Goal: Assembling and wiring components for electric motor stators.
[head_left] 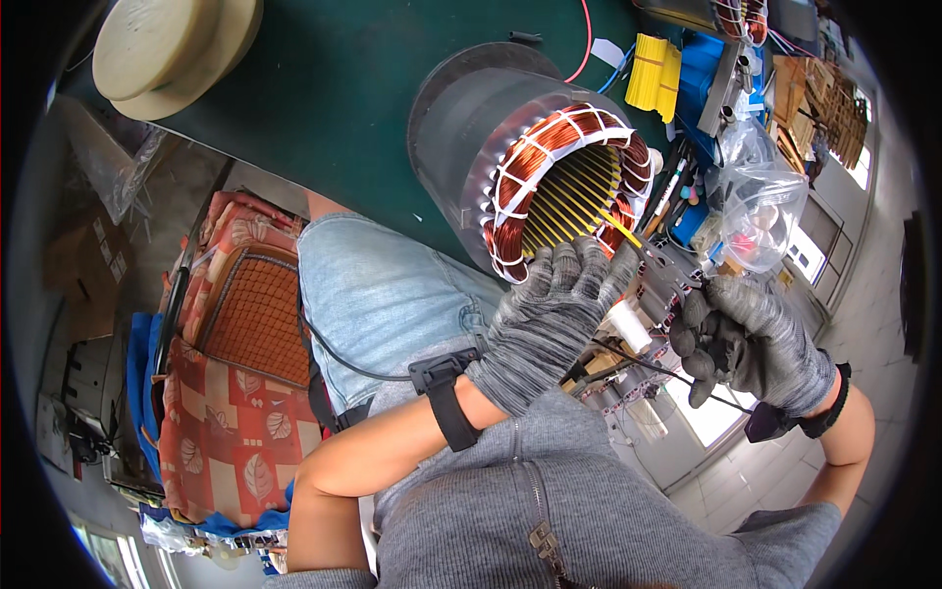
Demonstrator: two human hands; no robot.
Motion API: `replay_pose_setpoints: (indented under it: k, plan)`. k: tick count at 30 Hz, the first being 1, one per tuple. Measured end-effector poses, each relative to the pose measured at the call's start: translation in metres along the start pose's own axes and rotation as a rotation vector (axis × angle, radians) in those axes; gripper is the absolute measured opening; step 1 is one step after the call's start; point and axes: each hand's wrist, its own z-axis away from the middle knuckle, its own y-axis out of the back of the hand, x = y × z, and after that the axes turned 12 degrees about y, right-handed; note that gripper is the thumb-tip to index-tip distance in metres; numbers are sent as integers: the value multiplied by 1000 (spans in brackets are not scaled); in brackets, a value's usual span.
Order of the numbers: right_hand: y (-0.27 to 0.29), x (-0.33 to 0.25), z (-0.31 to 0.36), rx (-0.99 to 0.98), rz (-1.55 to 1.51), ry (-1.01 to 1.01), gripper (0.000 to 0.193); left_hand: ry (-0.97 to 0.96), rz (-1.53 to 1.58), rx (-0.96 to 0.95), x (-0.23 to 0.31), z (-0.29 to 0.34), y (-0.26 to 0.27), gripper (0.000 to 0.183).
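A large motor stator lies on its side, its grey housing tipped so the bore faces me. Copper windings laced with white cord ring the opening, and yellow strips line the slots inside. One yellow strip sticks out at the right of the bore. My left hand, in a grey glove, lies with its fingers stretched over the near winding edge, close to that strip. My right hand, also gloved, is closed with curled fingers around a grey metal hand tool. The tool's end is beside the strip; its exact kind is unclear.
On the green table are a cream round block and a yellow bundle of strips. Pens and clear plastic bags crowd the right side. A patterned cushioned chair stands left, and a white spool is between my hands.
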Motion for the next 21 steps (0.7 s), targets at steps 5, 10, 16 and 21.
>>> replay_pose_setpoints:
  k: [5, 10, 16, 21]
  plan:
    - [-3, 3, -15, 99, 25, -16, 34, -9, -7, -21, -2, 1, -1, 57]
    - [-10, 0, -31, 111, -16, -59, 32, -43, -106, 16, 3, 2, -8, 51]
    - [-15, 6, -32, 129, -76, -55, 35, -46, -127, -27, 1, 1, -3, 53]
    - [-20, 4, -28, 121, -97, -65, 35, -45, -142, -15, 2, 4, -5, 53]
